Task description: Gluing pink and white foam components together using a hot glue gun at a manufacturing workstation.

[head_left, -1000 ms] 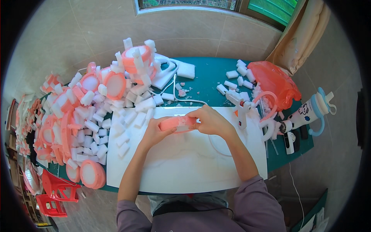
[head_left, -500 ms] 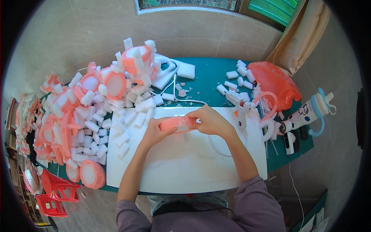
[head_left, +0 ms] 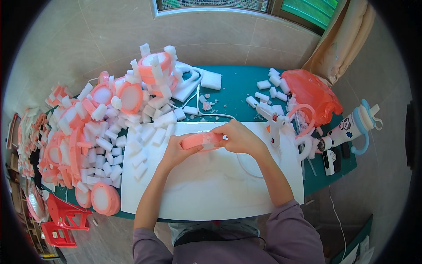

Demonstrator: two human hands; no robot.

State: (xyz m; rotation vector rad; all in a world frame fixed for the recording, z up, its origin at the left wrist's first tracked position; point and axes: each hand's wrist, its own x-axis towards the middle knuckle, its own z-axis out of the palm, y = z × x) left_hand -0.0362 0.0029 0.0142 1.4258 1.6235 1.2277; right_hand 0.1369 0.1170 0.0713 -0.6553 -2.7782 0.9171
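Note:
Over the white board (head_left: 198,189), both hands hold a pink foam ring (head_left: 201,140) between them. My left hand (head_left: 176,152) is closed on its left end, thumb along the near side. My right hand (head_left: 239,137) pinches the right end, where a pale, rough patch shows on the foam. Some fingers of both hands are hidden behind the ring. Right of my right hand, a white glue gun (head_left: 274,127) stands on the board.
White foam blocks (head_left: 105,143) and pink foam rounds (head_left: 105,198) pile up at left. At right are a red plastic bag (head_left: 312,97), a tumbler (head_left: 349,128) and a pink tube loop (head_left: 303,115). A white cord (head_left: 215,115) crosses the green table (head_left: 241,79).
My left thumb has shifted slightly along the near side of the foam ring. Both hands keep their hold, and nothing else visibly moves.

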